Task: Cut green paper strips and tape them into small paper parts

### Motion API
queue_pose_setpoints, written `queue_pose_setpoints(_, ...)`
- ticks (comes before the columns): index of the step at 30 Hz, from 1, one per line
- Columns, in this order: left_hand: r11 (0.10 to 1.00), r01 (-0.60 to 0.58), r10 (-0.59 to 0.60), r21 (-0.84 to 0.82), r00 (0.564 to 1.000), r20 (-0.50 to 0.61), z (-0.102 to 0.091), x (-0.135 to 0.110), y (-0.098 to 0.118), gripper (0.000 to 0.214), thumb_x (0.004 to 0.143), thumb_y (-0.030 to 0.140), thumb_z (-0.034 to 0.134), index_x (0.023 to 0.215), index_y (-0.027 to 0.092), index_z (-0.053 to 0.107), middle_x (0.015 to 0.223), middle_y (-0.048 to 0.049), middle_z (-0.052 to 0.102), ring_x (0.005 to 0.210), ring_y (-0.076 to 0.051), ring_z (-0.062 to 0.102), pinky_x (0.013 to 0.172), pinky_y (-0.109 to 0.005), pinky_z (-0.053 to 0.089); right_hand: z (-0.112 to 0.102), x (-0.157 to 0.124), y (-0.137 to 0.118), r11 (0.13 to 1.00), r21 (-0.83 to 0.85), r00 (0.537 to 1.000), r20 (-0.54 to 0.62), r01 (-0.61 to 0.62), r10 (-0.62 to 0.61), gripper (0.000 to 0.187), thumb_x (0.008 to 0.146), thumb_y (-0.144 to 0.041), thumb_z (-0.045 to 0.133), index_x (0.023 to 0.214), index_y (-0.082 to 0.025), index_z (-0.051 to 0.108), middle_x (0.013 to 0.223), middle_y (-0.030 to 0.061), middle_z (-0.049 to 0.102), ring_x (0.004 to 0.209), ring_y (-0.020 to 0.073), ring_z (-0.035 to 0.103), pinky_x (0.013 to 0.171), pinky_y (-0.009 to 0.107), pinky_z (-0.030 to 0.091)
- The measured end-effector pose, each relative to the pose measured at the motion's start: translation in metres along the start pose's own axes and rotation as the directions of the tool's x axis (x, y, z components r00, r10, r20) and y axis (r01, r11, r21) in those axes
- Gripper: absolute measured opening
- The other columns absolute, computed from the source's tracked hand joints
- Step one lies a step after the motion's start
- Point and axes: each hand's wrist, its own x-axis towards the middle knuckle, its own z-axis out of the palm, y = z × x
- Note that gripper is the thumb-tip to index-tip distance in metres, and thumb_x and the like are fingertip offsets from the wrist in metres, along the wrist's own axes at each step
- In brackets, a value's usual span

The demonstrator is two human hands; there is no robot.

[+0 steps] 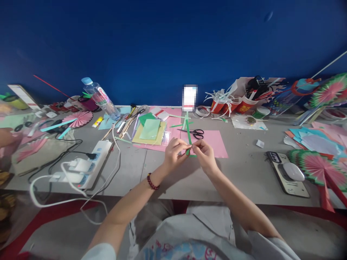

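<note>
A narrow green paper strip (189, 131) is pinched between the fingertips of both hands, its long end rising away from me. My left hand (175, 152) closes on it from the left, with a beaded bracelet on the wrist. From the right, my right hand (204, 153) grips the same strip, fingertips nearly meeting the left ones. Just beyond the hands lie black-handled scissors (197, 134) on pink paper (217, 144). More cut green strips lie around them. To the left, a light green paper sheet (150, 129) tops a stack of coloured paper.
A white power strip (99, 162) with cables lies at the left. Behind it leans a plastic bottle (101, 97). Red paper cups (243, 104) hold paper strips and tools at the back. A phone (287, 177) bearing a white case and pleated paper fans (317, 164) sit at the right.
</note>
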Motion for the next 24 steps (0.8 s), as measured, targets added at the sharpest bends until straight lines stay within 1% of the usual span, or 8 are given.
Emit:
queue_pose_setpoints(3,0.997,-0.056,0.056,0.055,0.998,0.003,0.001,-0.005,0.004,0.005,0.085,0.02,0.061,0.086,0.02,0.066,0.074,-0.0022,0.062,0.07,-0.014,0.056,0.064,-0.029,0.046,-0.004,0.008,0.004,0.995,0.087,0.997,-0.046,-0.056,0.06,0.012,0.071,-0.028,0.058,0.064,-0.021,0.051,0.059,-0.0044,0.047,0.058,0.0108,0.042,0.057,0.025,0.034)
queue_pose_setpoints(7,0.989,-0.136,0.139,-0.051,0.988,0.072,0.006,-0.013,0.022,0.004,0.082,0.018,0.064,0.082,0.022,0.065,0.068,0.0005,0.062,0.068,-0.013,0.057,0.063,-0.028,0.045,-0.028,0.034,0.007,0.96,0.256,0.943,-0.278,-0.109,0.181,0.021,0.065,-0.032,0.061,0.059,-0.022,0.044,0.055,-0.0065,0.041,0.052,0.0092,0.038,0.054,0.024,0.034)
queue_pose_setpoints(11,0.955,0.208,-0.165,-0.209,0.964,0.208,0.009,-0.009,0.024,0.008,0.087,0.023,0.059,0.083,0.02,0.066,0.08,-0.0045,0.067,0.078,-0.015,0.061,0.073,-0.03,0.049,-0.045,0.046,0.008,0.966,0.258,0.931,-0.348,-0.019,0.112,0.02,0.069,-0.033,0.06,0.063,-0.022,0.044,0.061,-0.0052,0.044,0.057,0.0104,0.044,0.06,0.026,0.041)
queue_pose_setpoints(13,0.861,0.438,-0.39,-0.26,0.895,0.216,0.01,-0.006,0.016,0.012,0.086,0.028,0.061,0.08,0.02,0.067,0.078,-0.005,0.068,0.075,-0.015,0.061,0.068,-0.029,0.049,-0.044,0.044,0.01,0.981,0.193,0.935,-0.346,-0.006,0.073,0.017,0.072,-0.034,0.056,0.066,-0.022,0.046,0.063,-0.0034,0.046,0.061,0.012,0.047,0.065,0.027,0.044)
queue_pose_setpoints(15,0.691,0.627,-0.594,-0.359,0.776,0.213,0.011,-0.004,0.006,0.015,0.081,0.033,0.066,0.077,0.019,0.068,0.08,-0.0064,0.069,0.073,-0.015,0.062,0.063,-0.028,0.049,-0.042,0.041,0.011,0.992,0.127,0.939,-0.341,-0.008,0.052,0.016,0.076,-0.034,0.052,0.068,-0.022,0.046,0.065,-0.0018,0.048,0.064,0.0133,0.049,0.068,0.029,0.045)
queue_pose_setpoints(19,0.37,0.8,-0.767,-0.473,0.55,0.331,0.013,-0.004,-0.003,0.026,0.082,0.041,0.063,0.077,0.017,0.07,0.079,-0.0073,0.07,0.067,-0.013,0.06,0.06,-0.026,0.049,-0.044,0.036,0.003,0.997,0.081,0.939,-0.344,0.015,0.014,0.015,0.078,-0.035,0.052,0.071,-0.022,0.048,0.068,-0.0015,0.05,0.068,0.0136,0.051,0.072,0.028,0.045)
queue_pose_setpoints(22,0.27,0.829,-0.796,-0.49,0.478,0.37,0.012,-0.002,-0.002,0.029,0.079,0.043,0.065,0.07,0.015,0.069,0.077,-0.0063,0.069,0.063,-0.011,0.057,0.056,-0.024,0.047,-0.056,0.033,-0.013,1.0,0.029,0.977,-0.215,0.004,0.002,0.015,0.079,-0.036,0.055,0.075,-0.022,0.054,0.07,-0.0003,0.057,0.07,0.015,0.055,0.072,0.029,0.046)
queue_pose_setpoints(24,0.229,0.841,-0.812,-0.489,0.442,0.381,0.012,-0.002,-0.002,0.031,0.077,0.044,0.067,0.067,0.015,0.068,0.073,-0.005,0.068,0.059,-0.009,0.054,0.054,-0.023,0.045,-0.071,0.035,-0.022,0.992,-0.125,0.99,-0.133,0.032,-0.049,0.015,0.079,-0.036,0.057,0.078,-0.022,0.058,0.074,0.0017,0.062,0.074,0.0176,0.059,0.074,0.032,0.046)
